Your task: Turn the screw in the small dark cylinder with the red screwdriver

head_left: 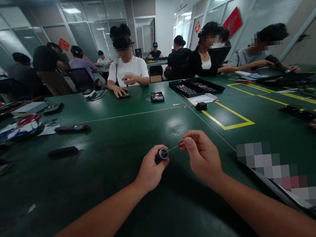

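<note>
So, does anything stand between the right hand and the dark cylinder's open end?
Nothing visible blocks it; only the thin-shafted tool in the right hand spans the gap to the dark cylinder in the left hand.

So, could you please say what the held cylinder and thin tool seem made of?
The cylinder has a shiny silvery rim, probably metal; its dark body could be plastic or painted metal. The thin tool has a grey shaft, likely steel, and a red part, perhaps plastic.
</note>
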Demonstrator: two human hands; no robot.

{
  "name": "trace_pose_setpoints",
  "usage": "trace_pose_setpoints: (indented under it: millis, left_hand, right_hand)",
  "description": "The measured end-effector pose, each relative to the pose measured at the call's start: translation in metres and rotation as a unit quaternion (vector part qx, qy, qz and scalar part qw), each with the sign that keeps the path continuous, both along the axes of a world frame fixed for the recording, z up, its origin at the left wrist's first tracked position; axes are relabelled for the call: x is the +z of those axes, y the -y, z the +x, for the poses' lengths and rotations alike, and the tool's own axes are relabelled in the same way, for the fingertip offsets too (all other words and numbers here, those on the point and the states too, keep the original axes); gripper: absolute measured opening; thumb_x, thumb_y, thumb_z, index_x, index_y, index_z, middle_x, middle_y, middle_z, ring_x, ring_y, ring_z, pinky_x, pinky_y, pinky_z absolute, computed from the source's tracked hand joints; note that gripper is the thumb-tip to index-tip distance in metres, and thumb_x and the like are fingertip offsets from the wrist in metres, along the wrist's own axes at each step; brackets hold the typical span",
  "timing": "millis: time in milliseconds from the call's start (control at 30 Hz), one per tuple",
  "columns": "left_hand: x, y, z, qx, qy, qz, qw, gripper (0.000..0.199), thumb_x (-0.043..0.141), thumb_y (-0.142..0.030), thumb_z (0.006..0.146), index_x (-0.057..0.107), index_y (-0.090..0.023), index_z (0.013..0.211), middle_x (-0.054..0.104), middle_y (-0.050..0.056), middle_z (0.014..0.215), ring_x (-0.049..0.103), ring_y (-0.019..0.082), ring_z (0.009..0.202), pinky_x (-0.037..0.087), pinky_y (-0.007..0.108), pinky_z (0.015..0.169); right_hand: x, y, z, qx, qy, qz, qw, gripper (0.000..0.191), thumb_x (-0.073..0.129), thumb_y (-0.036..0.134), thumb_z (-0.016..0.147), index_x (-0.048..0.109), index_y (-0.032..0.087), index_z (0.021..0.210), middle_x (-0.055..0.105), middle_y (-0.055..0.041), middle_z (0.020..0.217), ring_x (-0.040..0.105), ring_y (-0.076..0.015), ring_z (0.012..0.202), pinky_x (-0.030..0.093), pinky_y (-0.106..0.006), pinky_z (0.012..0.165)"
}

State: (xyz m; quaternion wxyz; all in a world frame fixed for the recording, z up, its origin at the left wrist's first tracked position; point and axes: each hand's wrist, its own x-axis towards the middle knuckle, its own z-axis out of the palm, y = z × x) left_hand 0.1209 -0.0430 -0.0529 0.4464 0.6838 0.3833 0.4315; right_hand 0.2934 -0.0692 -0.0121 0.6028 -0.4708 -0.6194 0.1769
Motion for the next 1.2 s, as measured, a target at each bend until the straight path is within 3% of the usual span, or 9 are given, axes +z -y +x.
trace_pose_setpoints:
  millis: [400,600,867,1033,1100,1200]
  left_hand:
    - [-0.001,0.000,-0.001,-0.012,0.027,-0.034,0.999,0.025,0.065,-0.016,0.083,0.065,-0.019,0.108,0.065,0.004,0.103,0.060,0.021,0.098,0.044,0.033,0.091]
    - [-0.002,-0.001,0.000,-0.002,0.027,-0.027,0.999,0.025,0.065,-0.014,0.083,0.065,-0.019,0.108,0.066,0.004,0.104,0.061,0.021,0.100,0.044,0.033,0.091]
    - [-0.002,-0.002,0.001,0.003,0.028,-0.022,0.999,0.027,0.066,-0.012,0.083,0.067,-0.019,0.109,0.067,0.005,0.105,0.062,0.021,0.100,0.045,0.033,0.091]
    - [-0.003,0.000,0.000,0.012,0.039,-0.006,0.999,0.027,0.067,-0.012,0.084,0.067,-0.019,0.109,0.068,0.005,0.106,0.063,0.020,0.102,0.046,0.032,0.093]
    - [-0.005,-0.001,-0.001,0.021,0.054,-0.002,0.998,0.026,0.068,-0.017,0.086,0.067,-0.019,0.111,0.069,0.005,0.110,0.064,0.021,0.105,0.047,0.033,0.096]
    - [-0.008,-0.003,-0.001,0.045,0.056,0.006,0.997,0.027,0.069,-0.023,0.089,0.066,-0.020,0.115,0.069,0.006,0.114,0.064,0.021,0.108,0.047,0.034,0.098]
  right_hand:
    - [-0.004,-0.007,0.008,-0.037,0.023,-0.027,0.999,0.019,0.051,0.039,0.102,0.060,0.024,0.095,0.067,-0.0004,0.078,0.065,-0.0176,0.072,0.050,-0.032,0.067]
    - [-0.005,-0.002,0.007,-0.054,0.030,-0.027,0.998,0.016,0.055,0.038,0.100,0.063,0.024,0.098,0.063,0.0019,0.071,0.060,-0.0148,0.062,0.047,-0.029,0.060]
    - [-0.002,-0.006,0.004,-0.057,-0.019,-0.042,0.997,0.017,0.055,0.038,0.100,0.062,0.023,0.098,0.062,0.0027,0.068,0.059,-0.0139,0.059,0.048,-0.027,0.058]
    - [-0.003,0.001,0.007,0.007,0.007,-0.029,1.000,0.015,0.052,0.031,0.102,0.061,0.025,0.113,0.064,0.0028,0.074,0.052,-0.0108,0.051,0.042,-0.025,0.049]
    - [-0.003,0.006,0.009,0.073,0.076,-0.001,0.994,0.021,0.050,0.026,0.102,0.058,0.026,0.122,0.064,0.0025,0.076,0.059,-0.0123,0.058,0.048,-0.026,0.058]
    - [-0.003,0.012,0.009,0.135,0.145,0.042,0.979,0.019,0.053,0.031,0.100,0.058,0.026,0.118,0.065,-0.0007,0.085,0.064,-0.0157,0.069,0.051,-0.030,0.065]
